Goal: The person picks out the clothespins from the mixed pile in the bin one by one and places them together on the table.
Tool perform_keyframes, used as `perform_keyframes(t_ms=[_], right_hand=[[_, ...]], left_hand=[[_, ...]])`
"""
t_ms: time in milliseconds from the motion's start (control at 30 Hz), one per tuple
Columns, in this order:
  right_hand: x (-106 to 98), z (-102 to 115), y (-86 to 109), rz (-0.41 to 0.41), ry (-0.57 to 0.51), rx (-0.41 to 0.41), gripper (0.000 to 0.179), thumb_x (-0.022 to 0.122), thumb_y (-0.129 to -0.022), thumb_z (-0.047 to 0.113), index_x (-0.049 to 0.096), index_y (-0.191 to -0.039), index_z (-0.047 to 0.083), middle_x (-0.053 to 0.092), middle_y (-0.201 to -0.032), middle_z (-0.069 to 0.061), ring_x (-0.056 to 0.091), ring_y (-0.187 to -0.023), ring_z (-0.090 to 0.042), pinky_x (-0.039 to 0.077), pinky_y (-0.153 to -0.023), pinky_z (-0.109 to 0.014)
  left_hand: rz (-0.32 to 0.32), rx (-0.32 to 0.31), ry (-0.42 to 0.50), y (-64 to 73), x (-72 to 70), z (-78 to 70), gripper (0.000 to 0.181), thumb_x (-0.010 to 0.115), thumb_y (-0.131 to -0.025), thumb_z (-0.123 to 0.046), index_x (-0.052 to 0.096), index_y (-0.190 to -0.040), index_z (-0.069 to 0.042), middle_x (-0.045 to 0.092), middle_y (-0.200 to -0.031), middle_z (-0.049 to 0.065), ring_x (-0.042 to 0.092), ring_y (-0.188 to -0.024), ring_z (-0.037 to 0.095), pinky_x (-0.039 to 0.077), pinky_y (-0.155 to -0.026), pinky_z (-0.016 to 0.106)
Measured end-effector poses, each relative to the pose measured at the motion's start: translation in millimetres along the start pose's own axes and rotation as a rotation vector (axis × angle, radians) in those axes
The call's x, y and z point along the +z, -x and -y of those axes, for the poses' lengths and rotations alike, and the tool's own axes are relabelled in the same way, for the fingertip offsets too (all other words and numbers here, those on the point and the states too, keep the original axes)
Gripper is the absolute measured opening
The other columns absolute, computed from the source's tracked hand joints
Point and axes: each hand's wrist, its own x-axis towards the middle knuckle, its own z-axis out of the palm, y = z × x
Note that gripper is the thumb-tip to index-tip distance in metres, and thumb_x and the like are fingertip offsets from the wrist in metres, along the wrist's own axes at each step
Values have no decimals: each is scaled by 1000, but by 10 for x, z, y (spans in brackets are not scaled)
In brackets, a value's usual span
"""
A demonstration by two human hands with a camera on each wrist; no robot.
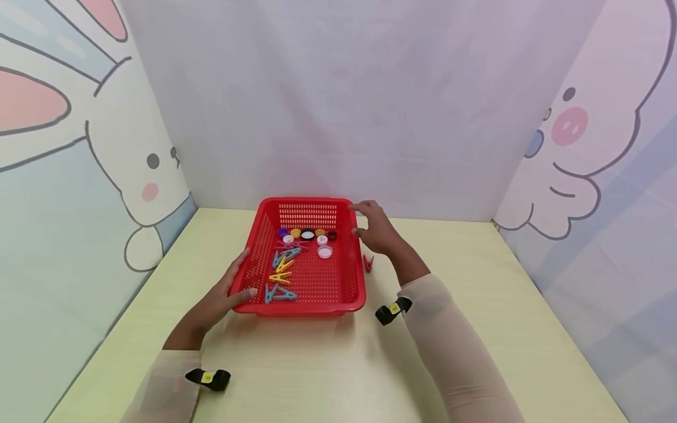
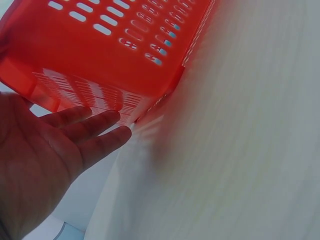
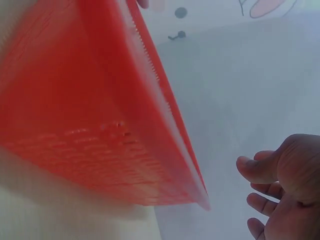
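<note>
A red plastic basket with slotted walls sits on the table, holding clothespins and bottle caps. My left hand holds its near left corner, thumb over the rim and fingers along the outer wall. From the left wrist view, those fingers look spread and fairly straight under the rim. My right hand hovers by the basket's right rim with nothing in it. A gap shows between that hand and the basket in the right wrist view. One red clothespin lies on the table, right of the basket.
Inside the basket, blue clothespins and yellow clothespins lie on the left; several caps, including a white cap, sit toward the back. The pale table meets a plain back wall and cartoon-printed side walls.
</note>
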Motion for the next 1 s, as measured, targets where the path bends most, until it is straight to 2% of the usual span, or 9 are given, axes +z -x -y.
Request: perform_keyframes(t_ms=[133,267,367,500,800,1000], right_hand=[[19,157,-59,54,8,1,59,73,-102,2,56,-158,9,47,-162,-17,48,-151,-42,60,-110,-56],[25,282,-109,102,25,-11,58,71,-104,6,55,-159,9,47,-163,-17,48,-152,-40,55,-117,-56],[63,355,-149,114,10,-15,56,70,-105,8,55,-159,7,48,-163,-18,48,-152,-40,52,-120,-57],[160,475,-205,119,-25,22,55,72,-105,12,56,-157,7,50,-163,-18,48,-152,-39,51,-122,-57],[341,659,-289,188,-92,117,59,76,-103,19,57,-158,12,58,-158,-15,59,-141,-37,61,-110,-54],[439,658,-355,255,-126,124,60,77,-103,21,56,-158,15,56,-160,-17,59,-139,-35,63,-107,-50]], left_hand=[[-1,-10,6,-8,-5,10,110,75,-99,-20,-2,-177,-32,35,-166,25,44,-148,51,68,-92,39],[4,-8,14,-13,-12,31,109,74,-100,-19,-2,-177,-33,34,-166,26,43,-148,52,68,-91,38],[3,-7,9,-13,-17,37,110,75,-99,-19,-2,-177,-34,34,-166,26,43,-149,51,68,-92,39],[-5,-9,3,-10,-23,33,110,75,-99,-20,-2,-177,-34,35,-166,25,43,-149,51,68,-92,39],[4,8,23,-6,-20,39,108,73,-100,-17,-2,-177,-33,34,-167,26,43,-148,53,68,-91,39],[3,2,18,1,-10,45,109,74,-100,-18,-2,-177,-33,34,-167,26,43,-148,52,68,-91,39]])
